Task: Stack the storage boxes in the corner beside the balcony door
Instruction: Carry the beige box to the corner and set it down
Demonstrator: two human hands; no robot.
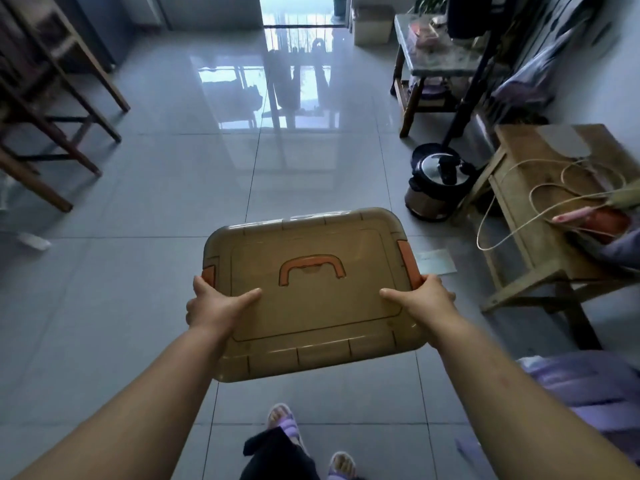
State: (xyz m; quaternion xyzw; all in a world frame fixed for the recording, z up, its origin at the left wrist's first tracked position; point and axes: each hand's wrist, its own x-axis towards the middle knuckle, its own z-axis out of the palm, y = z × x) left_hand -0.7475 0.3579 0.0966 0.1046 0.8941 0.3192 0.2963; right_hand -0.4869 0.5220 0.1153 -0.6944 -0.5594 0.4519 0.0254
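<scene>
A brown translucent storage box (313,317) with an orange lid handle and orange side clips is held level in the air above the tiled floor. My left hand (216,304) grips its left edge, thumb lying on the lid. My right hand (420,296) grips its right edge the same way. The balcony door (299,10) stands open far ahead at the top centre. A pale box (372,24) sits on the floor just right of that door.
Wooden chairs (52,109) stand at the left. On the right are a low table (440,64), a pressure cooker (438,181) on the floor, a wooden bench (547,209) with a cord, and a purple stool (585,386). Glossy grey tiles (173,188) stretch toward the door.
</scene>
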